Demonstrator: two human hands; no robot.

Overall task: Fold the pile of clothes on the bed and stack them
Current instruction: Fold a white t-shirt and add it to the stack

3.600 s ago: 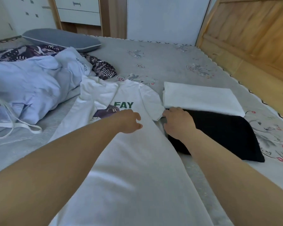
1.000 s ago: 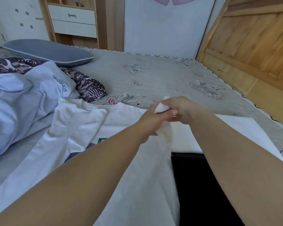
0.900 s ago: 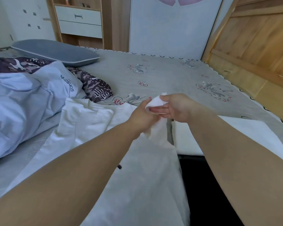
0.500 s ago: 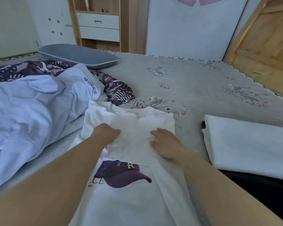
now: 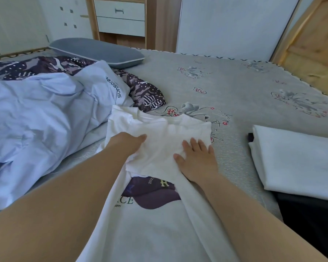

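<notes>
Right now I am pressing the right hand (image 5: 197, 163), fingers flat and spread, on the sleeve folded across the white T-shirt (image 5: 159, 214), pinning the flap so the crease holds, while the left hand (image 5: 127, 143) is resting on its other edge, its fingers hidden, so I cannot tell their state. Lying face up on the bed (image 5: 235, 87), the shirt is sitting between the unfolded light-blue garment (image 5: 38, 118) and the folded white piece (image 5: 295, 159), keeping sorted from unsorted.

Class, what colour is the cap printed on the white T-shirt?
Dark purple cap print, seen in the head view.
</notes>
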